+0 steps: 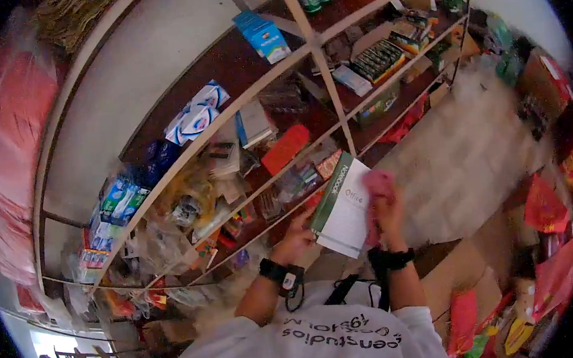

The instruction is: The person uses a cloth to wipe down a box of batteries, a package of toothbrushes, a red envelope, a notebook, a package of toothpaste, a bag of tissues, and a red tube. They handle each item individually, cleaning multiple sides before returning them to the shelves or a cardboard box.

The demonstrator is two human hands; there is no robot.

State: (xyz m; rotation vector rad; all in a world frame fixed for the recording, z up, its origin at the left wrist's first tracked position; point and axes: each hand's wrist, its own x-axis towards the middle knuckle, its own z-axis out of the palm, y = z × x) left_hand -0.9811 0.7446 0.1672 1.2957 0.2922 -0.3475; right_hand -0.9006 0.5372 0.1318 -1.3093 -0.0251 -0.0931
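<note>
A notebook (pixel 344 208) with a white cover and a green band reading "Notebook" is held up in front of my chest, tilted. My left hand (pixel 294 237) grips its lower left edge, fingers wrapped round it. In my right hand (pixel 389 214) is a pinkish-red cloth (pixel 377 188), bunched up and lying against the notebook's right edge. The fingers of that hand are closed on the cloth and slightly blurred. Both wrists wear black bands.
Ahead stands a shelf unit (pixel 333 81) stocked with blue-and-white packs (pixel 197 112), blue boxes (pixel 262 36), a red packet (pixel 285 149) and plastic bags. Cardboard (pixel 466 279) and red packaging (pixel 545 204) lie to the right, beside the tiled floor (pixel 460 165). Pink wrapped bundles (pixel 12 160) rise at far left.
</note>
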